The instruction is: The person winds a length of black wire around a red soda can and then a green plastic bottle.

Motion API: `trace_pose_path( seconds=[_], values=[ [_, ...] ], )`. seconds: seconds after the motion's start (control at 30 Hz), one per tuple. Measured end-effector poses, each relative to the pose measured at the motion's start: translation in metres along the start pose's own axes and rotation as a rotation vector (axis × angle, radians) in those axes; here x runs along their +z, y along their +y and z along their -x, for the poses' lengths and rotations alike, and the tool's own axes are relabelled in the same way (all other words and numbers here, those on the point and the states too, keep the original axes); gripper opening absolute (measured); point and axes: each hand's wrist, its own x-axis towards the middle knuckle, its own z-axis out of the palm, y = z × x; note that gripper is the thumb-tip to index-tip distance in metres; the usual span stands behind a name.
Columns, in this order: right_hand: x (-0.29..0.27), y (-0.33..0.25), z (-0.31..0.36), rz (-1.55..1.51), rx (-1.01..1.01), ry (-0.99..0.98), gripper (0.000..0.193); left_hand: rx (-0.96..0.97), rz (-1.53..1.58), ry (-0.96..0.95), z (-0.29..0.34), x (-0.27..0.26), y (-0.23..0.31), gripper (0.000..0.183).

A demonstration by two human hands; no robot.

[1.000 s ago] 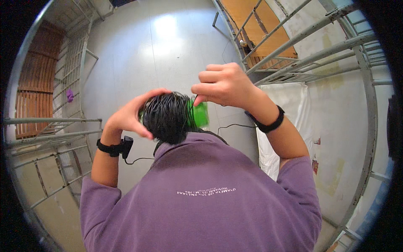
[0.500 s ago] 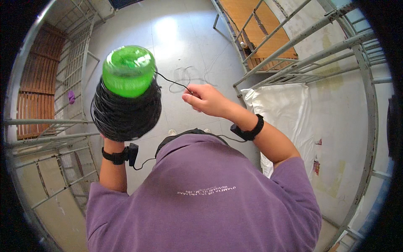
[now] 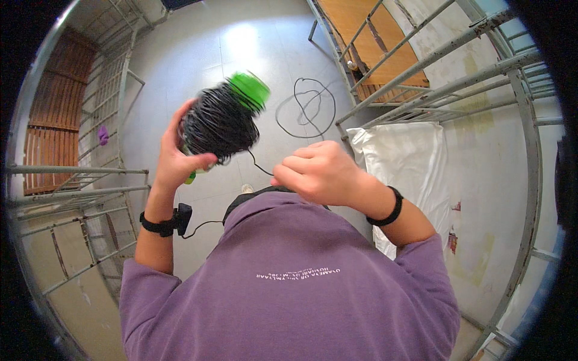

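Observation:
My left hand grips a green plastic bottle by the side, its thumb against the winding. A thick bundle of black cord is wound round the bottle's middle. The bottle lies tilted, with its clear green end up and to the right; another bit of green shows below my palm. From the winding a strand runs down to my right hand, whose fingers are closed on it at the thumb. Beyond that hand, a loose loop of the cord appears to lie on the floor.
Metal bunk frames stand on both sides: one on the left with wooden slats, one on the right with an orange-brown board. A white plastic sheet covers something at the right. The grey tiled floor runs between them.
The bottle has tipped from nearly upright to slanting right, and my left hand now shows at its side. My right hand has come closer and lower, turned knuckles up. The floor loop looks wider.

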Motion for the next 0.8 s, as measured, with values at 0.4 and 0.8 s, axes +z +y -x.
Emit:
trace_pose_path(
  seconds=[0.4,0.8],
  values=[
    [0.014,0.049,-0.019,-0.521,-0.077,-0.03,0.041,-0.106,0.128,-1.012,-0.011,0.028,0.002,0.13],
    [0.055,0.042,-0.005,-0.286,0.373,0.203,0.009,-0.142,0.617,-0.068,0.076,-0.018,-0.034,0.06]
  ],
)
